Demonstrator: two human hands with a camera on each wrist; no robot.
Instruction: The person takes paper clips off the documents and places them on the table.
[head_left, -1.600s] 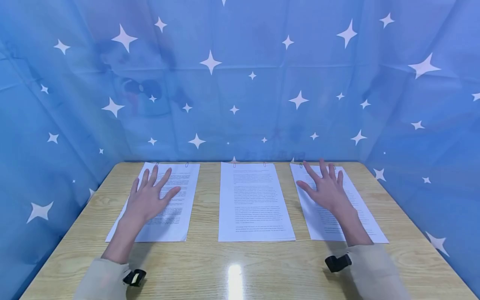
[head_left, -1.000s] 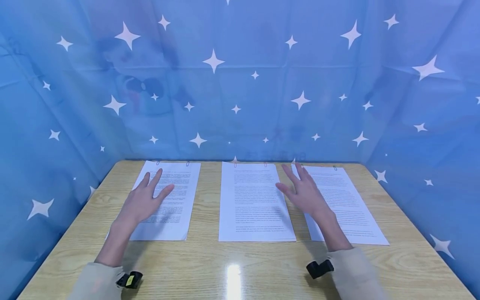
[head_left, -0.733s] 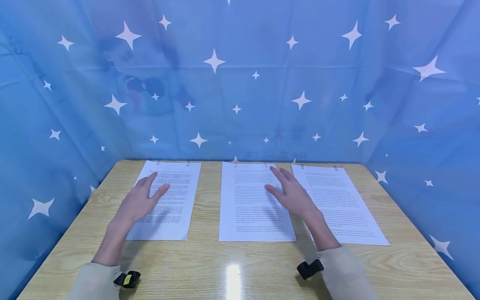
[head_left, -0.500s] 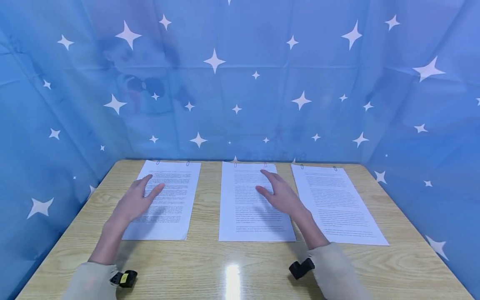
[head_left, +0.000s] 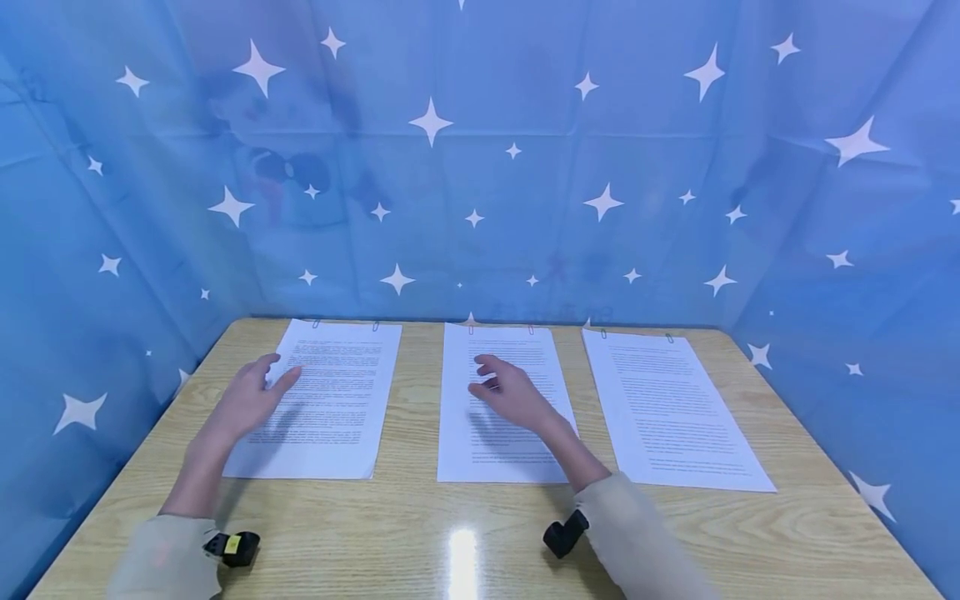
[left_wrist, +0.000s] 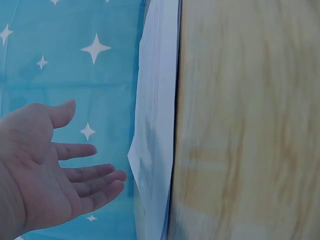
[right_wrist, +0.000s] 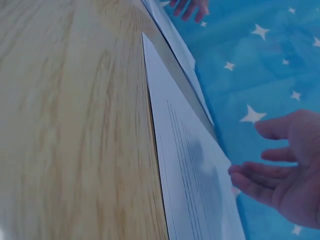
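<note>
Three printed paper stacks lie side by side on the table. My left hand hovers over the left edge of the left stack, fingers relaxed and holding nothing. In the left wrist view the palm of that hand shows, clear of the paper. Above the middle stack is my right hand, its fingers loosely bent with nothing between them. The right wrist view shows its fingertips apart from the sheet. The right stack lies slightly turned, with no hand over it.
Paper clips sit on the top edges: dark ones on the left stack, reddish ones on the middle, green ones on the right. The wooden table ends at a blue star-patterned curtain. Each wrist wears a black camera.
My right hand has moved left from above the right stack to over the middle one. The left hand has drawn back toward the left and nearer. The papers stay where they were.
</note>
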